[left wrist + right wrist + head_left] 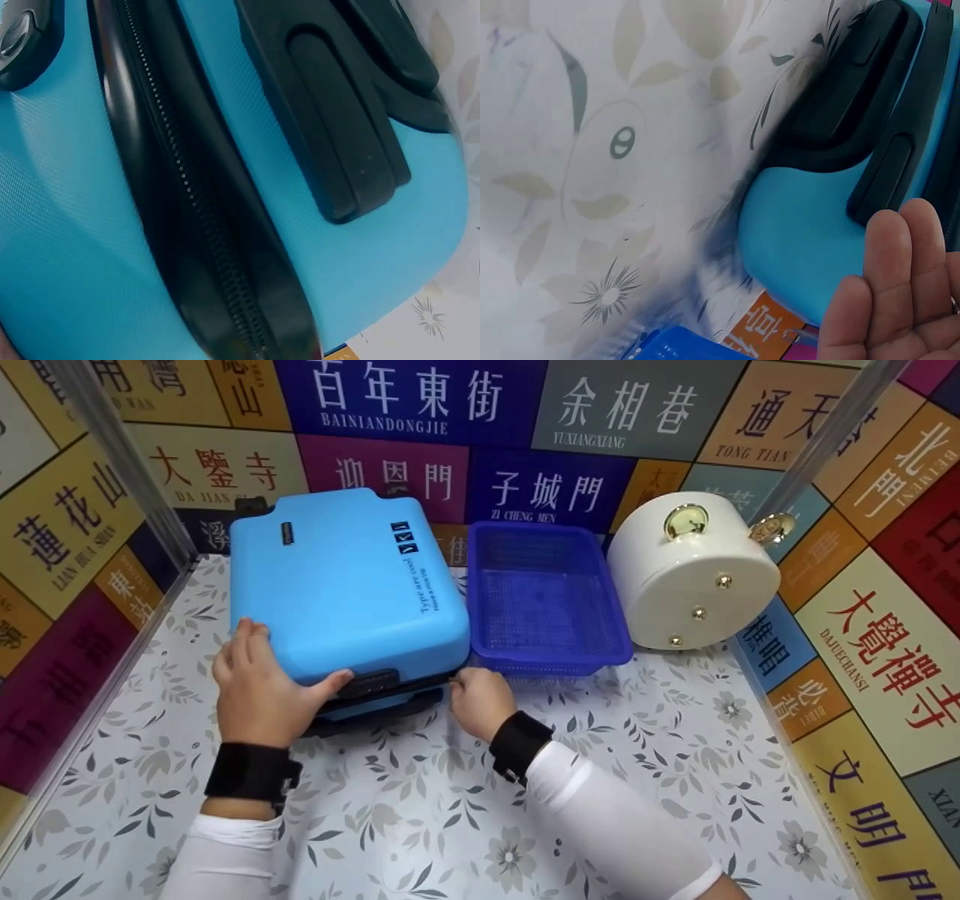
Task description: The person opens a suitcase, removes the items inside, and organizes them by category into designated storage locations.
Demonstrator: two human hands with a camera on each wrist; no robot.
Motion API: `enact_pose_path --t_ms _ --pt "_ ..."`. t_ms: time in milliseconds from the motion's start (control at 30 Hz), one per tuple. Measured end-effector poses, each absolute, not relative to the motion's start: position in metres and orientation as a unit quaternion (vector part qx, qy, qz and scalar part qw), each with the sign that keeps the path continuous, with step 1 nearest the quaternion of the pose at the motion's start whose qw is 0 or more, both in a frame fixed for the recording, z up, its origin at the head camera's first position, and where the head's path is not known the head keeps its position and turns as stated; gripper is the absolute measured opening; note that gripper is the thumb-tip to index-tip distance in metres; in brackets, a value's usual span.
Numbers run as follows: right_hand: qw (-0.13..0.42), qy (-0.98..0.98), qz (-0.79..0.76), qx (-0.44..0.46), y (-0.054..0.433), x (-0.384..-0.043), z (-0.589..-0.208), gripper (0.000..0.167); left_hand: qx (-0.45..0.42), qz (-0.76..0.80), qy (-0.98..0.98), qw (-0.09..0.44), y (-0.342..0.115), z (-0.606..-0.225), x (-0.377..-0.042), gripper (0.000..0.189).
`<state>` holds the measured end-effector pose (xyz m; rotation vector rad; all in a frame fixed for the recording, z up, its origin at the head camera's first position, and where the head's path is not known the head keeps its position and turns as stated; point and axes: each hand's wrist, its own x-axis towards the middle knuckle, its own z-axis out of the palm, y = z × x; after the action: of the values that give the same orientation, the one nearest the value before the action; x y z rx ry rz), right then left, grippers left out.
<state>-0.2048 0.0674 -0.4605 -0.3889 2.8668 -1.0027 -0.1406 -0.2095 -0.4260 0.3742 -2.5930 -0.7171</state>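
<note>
A light blue hard-shell suitcase (337,577) lies flat on the table, its black carry handle (375,682) toward me. My left hand (262,682) rests on its near left corner, fingers spread over the lid and thumb reaching to the handle. At the near right corner my right hand (484,701) pinches the zipper pull, which its curled fingers mostly hide. In the left wrist view the black zipper (180,165) runs along the suitcase side, its teeth closed there. The right wrist view shows the right fingers (889,255) close beside a black handle (889,172).
A blue-purple plastic basket (551,661) stands right of the suitcase, close against it. Beyond it is a white drum-shaped object (652,600) with gold knobs. Panels with Chinese lettering (405,397) wall in the back and sides. A leaf-patterned cover (420,810) lies on the table.
</note>
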Motion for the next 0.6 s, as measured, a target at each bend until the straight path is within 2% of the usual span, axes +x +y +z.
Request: enact_pose_path --t_ms 233,367,600 --pt "0.028 0.936 -0.331 -0.115 0.067 -0.213 -0.463 0.021 0.129 -0.236 -0.939 0.212 -0.205 -0.427 -0.136 0.122" --pt "0.025 0.938 -0.331 -0.102 0.068 -0.222 -0.464 0.022 0.123 -0.212 -0.941 0.233 -0.198 -0.430 -0.130 0.116" --pt "0.012 0.941 -0.329 -0.082 0.067 -0.231 -0.462 0.022 0.127 -0.145 -0.949 0.251 -0.180 -0.430 -0.122 0.117"
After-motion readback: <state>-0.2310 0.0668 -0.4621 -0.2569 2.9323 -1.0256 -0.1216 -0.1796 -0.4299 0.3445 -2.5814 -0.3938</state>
